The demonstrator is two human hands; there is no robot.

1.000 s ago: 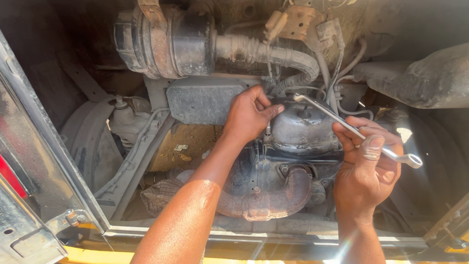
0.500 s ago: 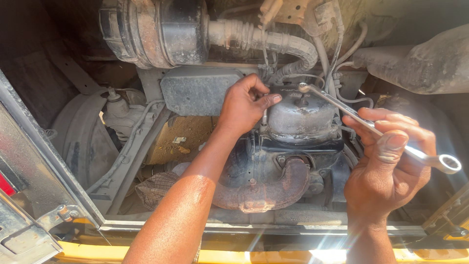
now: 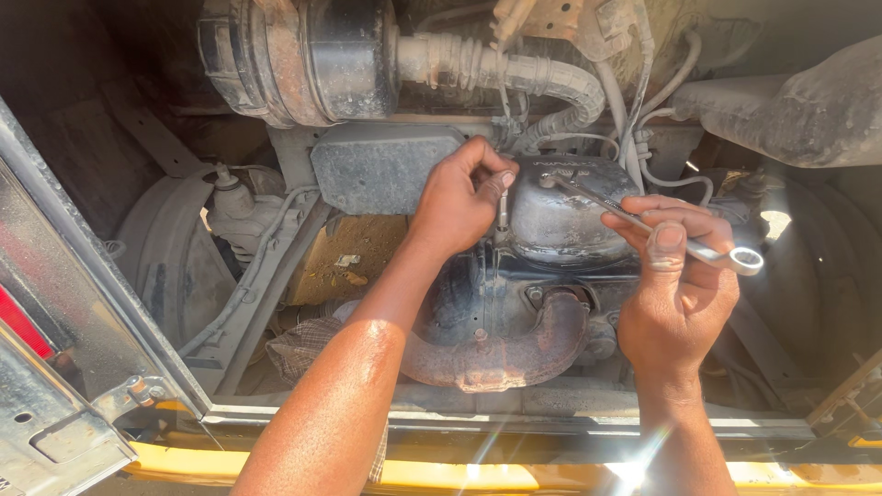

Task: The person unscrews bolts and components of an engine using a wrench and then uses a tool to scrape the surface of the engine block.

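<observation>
Grimy engine bay fills the view, framed below by a yellow sill (image 3: 514,473) and a red-edged panel (image 3: 23,326) at near left. Nearest, the right hand (image 3: 675,294) has its fingers wrapped around a silver wrench (image 3: 643,220), whose far end reaches the domed metal cover (image 3: 560,216). Just beyond, the left hand (image 3: 459,202) pinches a thin bolt-like piece (image 3: 503,213) beside that cover. Below sits a rusty exhaust pipe (image 3: 501,354); farthest back, a black air-cleaner drum (image 3: 294,60). With oily metal, the wrench may well slip and knuckles strike the cover. No legible labels.
</observation>
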